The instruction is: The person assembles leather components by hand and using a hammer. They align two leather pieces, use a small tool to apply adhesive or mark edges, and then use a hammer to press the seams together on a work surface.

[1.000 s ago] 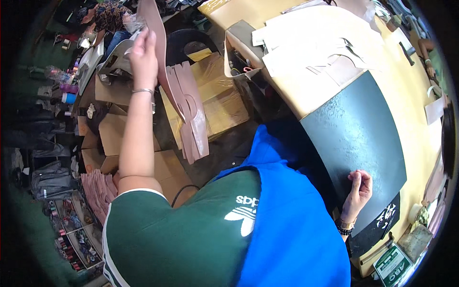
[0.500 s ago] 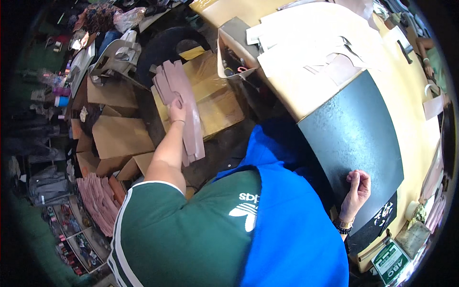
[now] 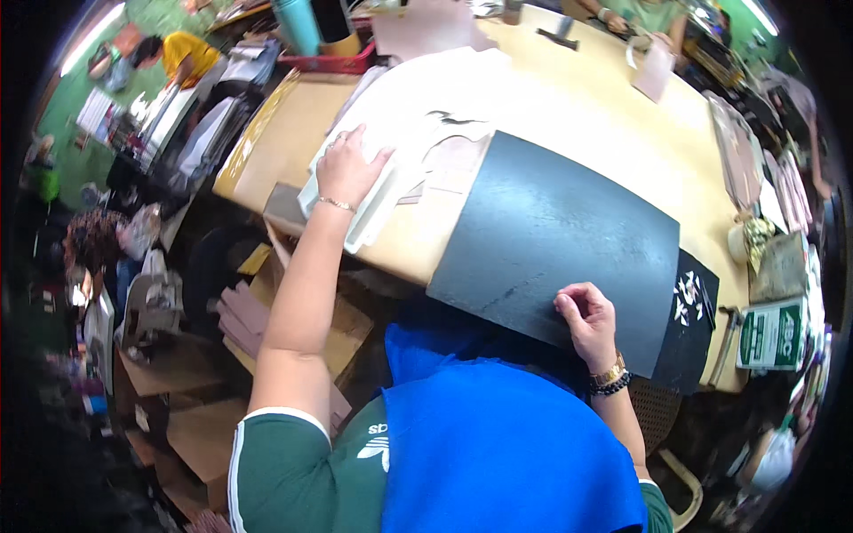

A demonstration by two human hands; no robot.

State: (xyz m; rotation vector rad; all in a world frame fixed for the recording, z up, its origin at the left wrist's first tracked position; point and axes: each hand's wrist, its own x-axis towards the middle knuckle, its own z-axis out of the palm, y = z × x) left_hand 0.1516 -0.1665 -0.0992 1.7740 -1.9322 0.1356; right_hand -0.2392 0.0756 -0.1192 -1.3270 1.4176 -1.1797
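My left hand (image 3: 352,166) is open, its fingers spread over the white pieces (image 3: 378,200) at the table's left edge. Glare washes out part of that pile, so I cannot tell how firmly the fingers touch it. My right hand (image 3: 588,322) is closed, thumb against curled fingers, at the front edge of a large black mat (image 3: 569,240). Whatever it may hold is hidden. Between the pile and the mat lie flat dusty-pink pieces (image 3: 456,158). Below my left arm, a stack of mauve strips (image 3: 244,315) rests on a cardboard box (image 3: 349,333).
A hammer (image 3: 558,35) lies at the table's far side, near a co-worker's hands (image 3: 635,31). White scraps (image 3: 687,298) dot a dark sheet right of the mat. Beyond them are another hammer (image 3: 727,342) and a green-and-white container (image 3: 771,336). Cardboard boxes (image 3: 204,435) stand lower left.
My left hand has left the mauve strips on the box and come up to the white pieces on the table. My view has swung toward the table. My right hand stays closed by the mat.
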